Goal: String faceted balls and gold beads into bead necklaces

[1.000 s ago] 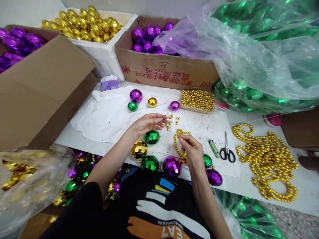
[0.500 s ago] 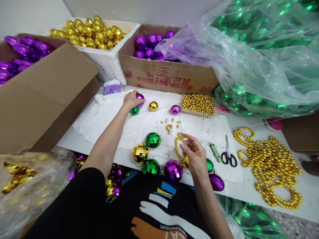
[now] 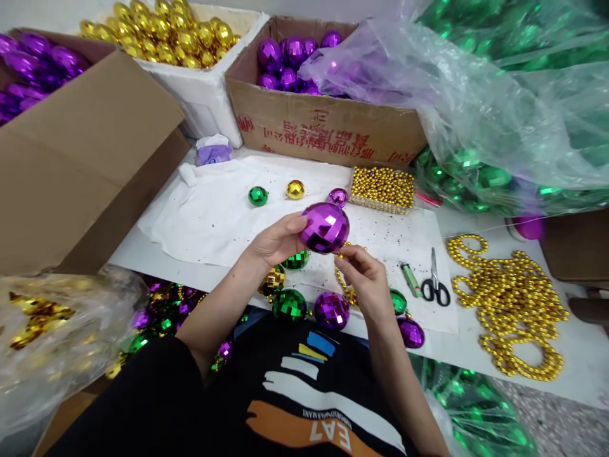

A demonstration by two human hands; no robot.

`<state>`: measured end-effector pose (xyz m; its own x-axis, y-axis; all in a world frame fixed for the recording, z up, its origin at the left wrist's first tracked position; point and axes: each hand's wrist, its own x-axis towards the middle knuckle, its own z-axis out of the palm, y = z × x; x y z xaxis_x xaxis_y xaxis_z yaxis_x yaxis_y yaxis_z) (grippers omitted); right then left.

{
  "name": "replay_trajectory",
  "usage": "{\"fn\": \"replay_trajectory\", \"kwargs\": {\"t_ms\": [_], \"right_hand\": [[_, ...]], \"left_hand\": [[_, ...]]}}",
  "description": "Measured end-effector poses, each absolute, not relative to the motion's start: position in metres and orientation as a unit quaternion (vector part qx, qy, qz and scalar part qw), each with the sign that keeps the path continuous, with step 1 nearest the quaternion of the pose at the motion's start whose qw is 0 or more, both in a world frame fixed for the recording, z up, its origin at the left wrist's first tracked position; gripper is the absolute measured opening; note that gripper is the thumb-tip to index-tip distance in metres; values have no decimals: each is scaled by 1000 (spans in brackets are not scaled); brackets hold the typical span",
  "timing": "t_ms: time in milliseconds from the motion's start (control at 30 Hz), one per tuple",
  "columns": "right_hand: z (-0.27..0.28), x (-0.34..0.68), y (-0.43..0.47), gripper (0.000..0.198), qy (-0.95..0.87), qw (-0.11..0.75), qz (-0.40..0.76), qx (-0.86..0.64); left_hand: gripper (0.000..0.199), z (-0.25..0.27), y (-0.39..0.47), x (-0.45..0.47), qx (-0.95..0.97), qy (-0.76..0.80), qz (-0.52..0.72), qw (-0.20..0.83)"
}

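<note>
My left hand point(image 3: 280, 238) grips a large purple faceted ball point(image 3: 325, 227) in front of my chest. Against the ball's lower right edge, my right hand point(image 3: 364, 273) pinches a thin needle, mostly hidden now. A gold bead strand point(image 3: 343, 285) hangs beside the right fingers. Below my hands lie a green ball point(image 3: 289, 306), a purple ball point(image 3: 332, 310) and a gold ball point(image 3: 273, 279), linked by small beads. Right of my wrist are another green ball point(image 3: 398, 301) and purple ball point(image 3: 412, 332). Farther back rest a loose green ball point(image 3: 257, 195), gold ball point(image 3: 295, 189) and purple ball point(image 3: 337, 197).
A tray of gold beads point(image 3: 383, 189) stands behind the white cloth point(image 3: 214, 222). Black-handled scissors point(image 3: 434, 285), a green lighter point(image 3: 411, 280) and piled gold bead strands point(image 3: 518, 304) lie right. Boxes of balls, including a cardboard box point(image 3: 328, 127), and plastic bags point(image 3: 476, 127) line the back.
My left hand has lifted the purple ball from beside the loose green one and brought it toward me to my right hand. The needle, upright before, now meets the ball.
</note>
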<state>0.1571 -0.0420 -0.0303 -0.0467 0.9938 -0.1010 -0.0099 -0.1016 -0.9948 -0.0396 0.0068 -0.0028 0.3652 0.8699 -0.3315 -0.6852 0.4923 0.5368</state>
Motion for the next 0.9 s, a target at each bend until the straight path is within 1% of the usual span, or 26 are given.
{"fn": "replay_trajectory", "kwargs": {"t_ms": [100,167,367,433,533,633,700,767,900], "right_hand": [[-31,155,-43,19,-487,454,530,-526],[-32,154,-44,19,-482,470,497,-547],[-40,152,-42,17,-512,541,318,-587],[-42,150,-39,17,-485,568,306,-590],[-41,146,-31,19,-427,613,345,-568],[-33,145,-21,20,-391,666,352,-529],[-25,146,-17,18,-385,699,318,-512],[-16,149,-16,14,-388,722,272,-504],[-2,150,-26,8,-408,745,188,-493]], "left_hand": [[18,-3,5,-30,135,303,493,804],[23,-1,6,-27,110,300,513,797],[36,-2,3,-19,78,284,531,794],[42,-4,1,-16,67,277,521,804],[48,-6,0,-11,43,270,503,820],[46,-7,-3,-8,30,274,504,819],[42,-7,-6,-9,24,277,515,811],[43,-8,-9,-14,9,281,528,801],[58,-14,-9,-29,-34,290,540,789]]}}
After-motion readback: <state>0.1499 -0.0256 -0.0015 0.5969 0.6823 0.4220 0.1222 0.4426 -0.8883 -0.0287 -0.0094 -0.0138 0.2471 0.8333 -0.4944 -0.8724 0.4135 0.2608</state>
